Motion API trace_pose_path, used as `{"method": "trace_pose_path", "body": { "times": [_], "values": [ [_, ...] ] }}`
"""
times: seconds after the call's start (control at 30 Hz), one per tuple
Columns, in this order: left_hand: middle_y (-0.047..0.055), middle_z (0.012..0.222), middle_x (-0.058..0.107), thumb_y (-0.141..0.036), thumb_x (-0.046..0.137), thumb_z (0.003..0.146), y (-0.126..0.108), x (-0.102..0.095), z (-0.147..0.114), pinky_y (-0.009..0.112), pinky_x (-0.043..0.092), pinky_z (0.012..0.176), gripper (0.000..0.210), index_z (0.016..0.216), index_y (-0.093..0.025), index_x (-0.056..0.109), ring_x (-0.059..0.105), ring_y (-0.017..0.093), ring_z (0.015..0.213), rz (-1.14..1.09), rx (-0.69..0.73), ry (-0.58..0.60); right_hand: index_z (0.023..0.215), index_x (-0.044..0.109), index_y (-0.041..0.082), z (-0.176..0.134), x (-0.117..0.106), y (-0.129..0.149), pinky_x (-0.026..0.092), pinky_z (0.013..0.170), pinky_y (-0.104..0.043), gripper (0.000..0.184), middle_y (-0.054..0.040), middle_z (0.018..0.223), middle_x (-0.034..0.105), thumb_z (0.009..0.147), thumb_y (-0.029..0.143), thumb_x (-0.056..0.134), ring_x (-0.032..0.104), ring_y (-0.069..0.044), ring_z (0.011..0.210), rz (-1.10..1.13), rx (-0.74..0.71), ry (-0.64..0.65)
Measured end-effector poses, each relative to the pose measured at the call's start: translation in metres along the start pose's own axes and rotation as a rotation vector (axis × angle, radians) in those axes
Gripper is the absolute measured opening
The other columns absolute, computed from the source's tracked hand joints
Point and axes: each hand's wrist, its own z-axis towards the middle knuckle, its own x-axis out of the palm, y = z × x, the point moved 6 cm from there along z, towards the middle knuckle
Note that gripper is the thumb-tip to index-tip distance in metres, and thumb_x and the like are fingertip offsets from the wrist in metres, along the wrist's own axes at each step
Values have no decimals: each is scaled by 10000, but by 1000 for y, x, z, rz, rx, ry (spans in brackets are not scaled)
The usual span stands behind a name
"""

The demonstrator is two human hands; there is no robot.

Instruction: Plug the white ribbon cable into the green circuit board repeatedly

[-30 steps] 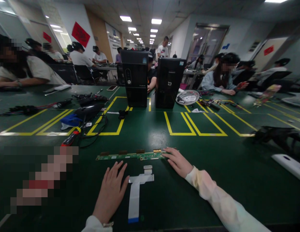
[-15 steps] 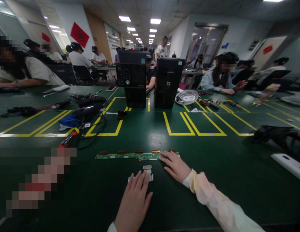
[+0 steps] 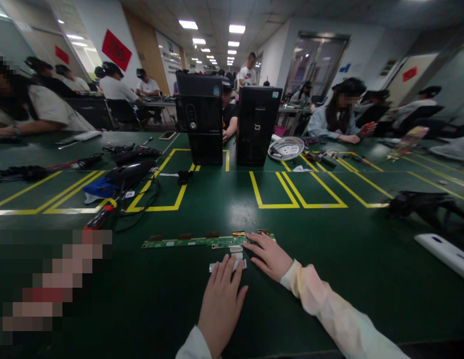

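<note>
A long, narrow green circuit board (image 3: 190,243) lies flat on the dark green table, with several brownish tabs along its far edge. My right hand (image 3: 271,257) rests on the board's right end, fingers extended. My left hand (image 3: 223,299) lies flat, its fingertips over a short white flat cable piece (image 3: 236,255). One end of that cable meets the board's near edge; whether it is plugged in I cannot tell. My left fingers cover part of its wider near end.
Two black computer towers (image 3: 205,119) (image 3: 257,124) stand at the far side. A white round basket (image 3: 286,149) is beside them. Black cables and a dark device (image 3: 130,172) lie left. At right are a white object (image 3: 443,254) and a black strap-like item (image 3: 422,212). People sit around.
My left hand has slid right and slightly forward, moving the white cable up to the board's near edge. My right hand stays on the board. The view has shifted slightly.
</note>
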Motion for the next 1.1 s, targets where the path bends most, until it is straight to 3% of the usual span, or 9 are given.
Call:
{"method": "trace_pose_path", "body": {
  "times": [1.1],
  "values": [
    [116, 1365, 527, -281, 444, 909, -1, 1, 0, 499, 427, 1020, 427, 1310, -148, 501, 433, 292, 1295, 25, -49, -84, 1352, 474, 228, 2, -1, 1, 277, 1099, -514, 434, -114, 1424, 405, 924, 290, 430, 335, -253, 1335, -13, -3, 1]
  ]
}}
